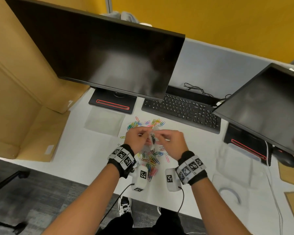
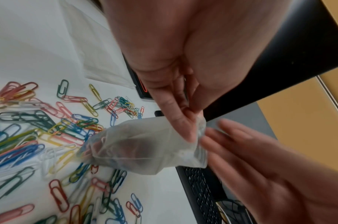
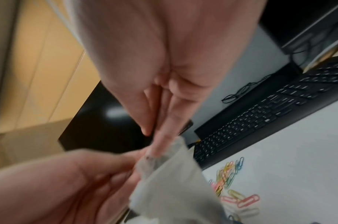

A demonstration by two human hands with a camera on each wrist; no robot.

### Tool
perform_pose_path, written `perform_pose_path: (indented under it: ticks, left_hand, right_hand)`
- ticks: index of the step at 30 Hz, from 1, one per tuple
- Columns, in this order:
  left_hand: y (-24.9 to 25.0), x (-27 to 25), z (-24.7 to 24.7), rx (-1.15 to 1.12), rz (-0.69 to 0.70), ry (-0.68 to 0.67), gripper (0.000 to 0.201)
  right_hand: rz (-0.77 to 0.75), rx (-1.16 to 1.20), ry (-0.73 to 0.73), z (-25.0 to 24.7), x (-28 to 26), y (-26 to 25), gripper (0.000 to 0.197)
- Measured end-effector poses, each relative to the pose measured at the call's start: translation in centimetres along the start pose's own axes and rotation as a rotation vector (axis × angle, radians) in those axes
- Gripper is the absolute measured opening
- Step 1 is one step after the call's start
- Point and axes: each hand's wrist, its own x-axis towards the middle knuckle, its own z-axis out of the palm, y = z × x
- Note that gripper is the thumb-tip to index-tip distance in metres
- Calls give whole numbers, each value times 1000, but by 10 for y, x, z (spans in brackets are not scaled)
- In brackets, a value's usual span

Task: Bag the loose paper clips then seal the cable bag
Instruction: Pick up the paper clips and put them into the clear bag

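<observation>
Clips [image 1: 149, 156] strewn on desk [image 1: 202, 150] before keyboard [image 1: 182, 111] — bag [image 1: 152, 138] held above them, between both hands. Flat bag [image 1: 105, 121] lay left of clips, monitors [image 1: 98, 55] behind — mouse [image 1: 286, 159] far right.

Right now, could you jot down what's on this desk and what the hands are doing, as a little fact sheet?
left hand: pinches the small clear bag at its top
right hand: fingers at the same bag's top edge; grip blurred
bag contents: something dark inside
paper clips: loose, coloured, scattered on the desk
second clear bag: flat on desk, left of the clips
keyboard: behind the clips
</observation>
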Motion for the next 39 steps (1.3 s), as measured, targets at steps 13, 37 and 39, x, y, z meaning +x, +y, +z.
perform_pose_path:
  ticks: [13, 37, 39]
  left_hand:
    - [4, -5, -36, -202, -20, 41, 17]
    - [-18, 0, -28, -10, -36, -31, 14]
    - [-16, -2, -23, -36, -47, -29, 14]
  right_hand:
    - [79, -608, -261, 57, -47, 103, 64]
    - [353, 832, 149, 5, -2, 26, 26]
    - [345, 753, 111, 14, 0, 17, 25]
